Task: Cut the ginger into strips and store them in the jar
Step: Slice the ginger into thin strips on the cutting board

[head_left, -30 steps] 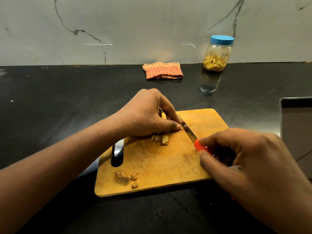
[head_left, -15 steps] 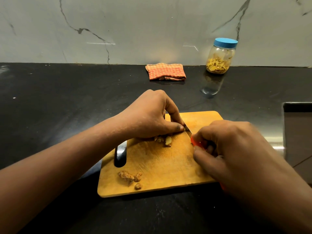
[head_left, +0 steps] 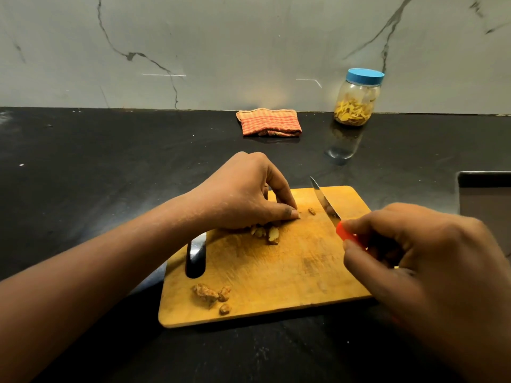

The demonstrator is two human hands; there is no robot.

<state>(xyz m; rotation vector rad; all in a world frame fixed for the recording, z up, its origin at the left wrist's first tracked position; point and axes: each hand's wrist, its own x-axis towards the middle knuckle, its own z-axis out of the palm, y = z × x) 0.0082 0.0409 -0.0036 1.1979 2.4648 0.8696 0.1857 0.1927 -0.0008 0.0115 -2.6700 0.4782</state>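
Fingers (head_left: 279,189) of the left hand (head_left: 243,194) curl downward, their tips pinning a knobbly brown ginger piece (head_left: 272,234) on the far half of the rectangular wooden cutting board (head_left: 276,266). Most of the ginger sits under the palm, so its long axis cannot be told (only pale cut ends peek out toward the board's near edge). The right hand (head_left: 431,258) wraps its curled fingers around the red handle of a steel-bladed knife (head_left: 323,201). The blade runs from the board's right side toward its far edge, tip pointing away and slightly left. A small cut bit (head_left: 312,211) lies between blade and thumb. Brown ginger scraps (head_left: 210,294) sit near the board's near-left corner. Well beyond the board stands a clear blue-lidded jar (head_left: 356,103) holding yellow strips, with a folded orange checked cloth (head_left: 269,122) to its left.
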